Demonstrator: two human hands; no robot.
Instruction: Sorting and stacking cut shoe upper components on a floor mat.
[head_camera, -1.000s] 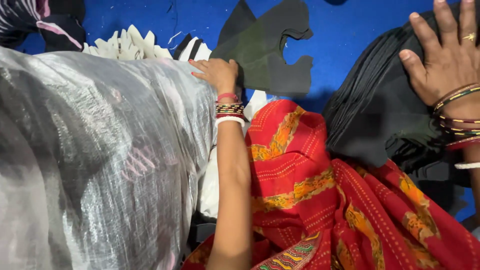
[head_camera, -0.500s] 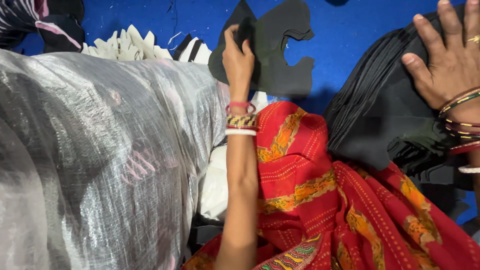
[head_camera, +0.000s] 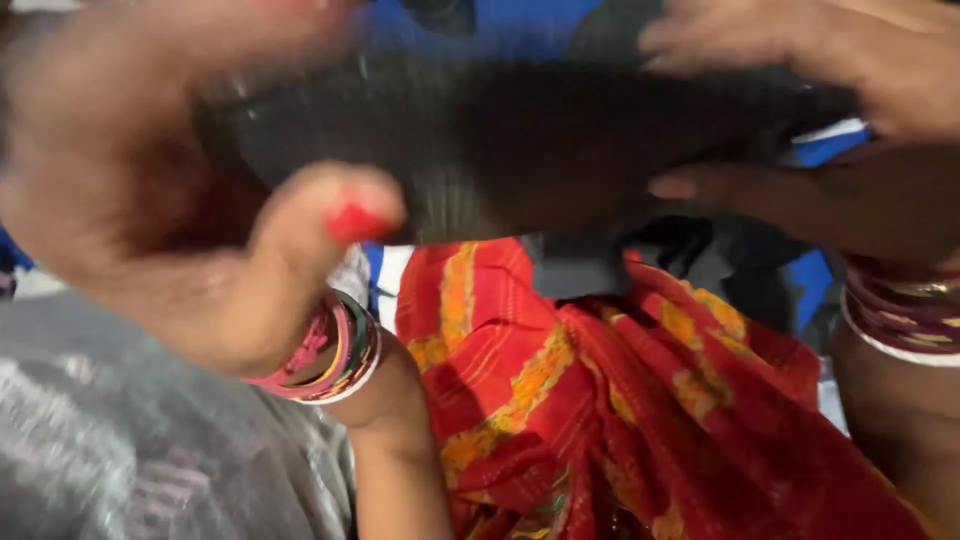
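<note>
cloth piece (head_camera: 520, 150): black, plain
draped fabric (head_camera: 620, 420): red, orange-yellow woven bands
sheet (head_camera: 130, 450): grey, translucent
surface (head_camera: 500, 25): blue
left bangles (head_camera: 335, 350): pink, green, white
thumbnail (head_camera: 355, 222): red

Cloth piece (head_camera: 520, 140) btwn both hands, above draped fabric (head_camera: 620, 420).

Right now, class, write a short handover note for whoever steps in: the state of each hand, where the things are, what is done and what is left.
Left hand: raised close to the camera, blurred, gripping one end of the black cloth.
Right hand: gripping the other end.
The cloth is held up between both hands, above the red and orange fabric; grey shiny sheet at lower left.
Done: cloth picked up.
Left: it has not been set down anywhere.
</note>
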